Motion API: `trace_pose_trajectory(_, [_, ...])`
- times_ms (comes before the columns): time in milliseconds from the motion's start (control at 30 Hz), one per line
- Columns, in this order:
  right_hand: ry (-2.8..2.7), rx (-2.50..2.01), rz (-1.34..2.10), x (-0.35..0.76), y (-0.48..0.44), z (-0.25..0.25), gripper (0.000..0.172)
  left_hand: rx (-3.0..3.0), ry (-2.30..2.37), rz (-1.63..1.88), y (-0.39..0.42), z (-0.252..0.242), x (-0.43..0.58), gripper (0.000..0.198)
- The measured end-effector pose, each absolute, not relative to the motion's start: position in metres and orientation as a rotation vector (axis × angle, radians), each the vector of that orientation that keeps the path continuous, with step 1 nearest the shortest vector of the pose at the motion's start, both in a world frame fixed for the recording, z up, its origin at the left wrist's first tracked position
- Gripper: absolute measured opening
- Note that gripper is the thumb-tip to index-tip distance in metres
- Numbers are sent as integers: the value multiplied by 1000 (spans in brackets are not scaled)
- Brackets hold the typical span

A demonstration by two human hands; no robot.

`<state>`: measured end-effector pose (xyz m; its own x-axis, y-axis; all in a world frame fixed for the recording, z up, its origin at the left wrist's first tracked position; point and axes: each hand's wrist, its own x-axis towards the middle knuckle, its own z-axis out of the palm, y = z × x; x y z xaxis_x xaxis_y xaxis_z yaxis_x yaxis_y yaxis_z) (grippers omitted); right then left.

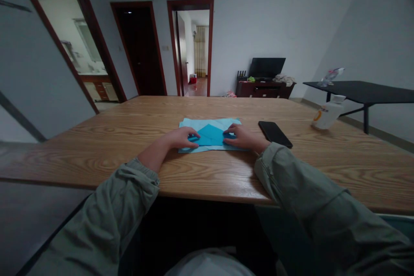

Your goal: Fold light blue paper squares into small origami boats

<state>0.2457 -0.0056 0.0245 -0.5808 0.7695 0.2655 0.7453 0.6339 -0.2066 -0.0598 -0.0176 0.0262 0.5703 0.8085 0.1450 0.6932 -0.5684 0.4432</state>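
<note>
A folded bright blue paper (211, 135) with a pointed top lies on lighter blue sheets (211, 121) near the middle of the wooden table. At its left end is my left hand (181, 137), with the paper's edge between thumb and fingers. My right hand (246, 137) holds the right end in the same way, thumb nearer to me and fingers on the far side. Both hands rest low over the lighter sheets, and the fold's peak points away from me between them.
A black phone (275, 133) lies right of my right hand. Farther right stands a white bottle (328, 113) with an orange mark. The wooden table's (210, 185) front edge runs below my forearms. A black table (365, 90) is beyond at the right.
</note>
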Motion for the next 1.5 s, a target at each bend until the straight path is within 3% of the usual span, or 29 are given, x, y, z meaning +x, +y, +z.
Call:
trace_pose_trajectory(200, [-2580, -1056, 181, 244, -9, 28, 52, 2425, 1326, 571, -22, 31, -54, 32])
trace_pose_trajectory(367, [-2496, -1171, 270, 243, -2, 20, 36, 2378, 1334, 745, -16, 28, -57, 30])
trace_pose_trajectory(500, [-2415, -1287, 256, 243, 1, 18, 33, 2260, 1360, 877, -11, 23, -62, 34])
trace_pose_trajectory(800, [-2384, -1286, 207, 243, -2, 19, 37, 2279, 1485, 827, -6, 26, -72, 21])
trace_pose_trajectory(1133, [-2393, -1285, 239, 241, -5, 22, 37, 2227, 1511, 780, -6, 26, -75, 32])
trace_pose_trajectory(1500, [-2264, -1229, 266, 245, -2, 25, 33, 2226, 1359, 712, -5, 24, -72, 30])
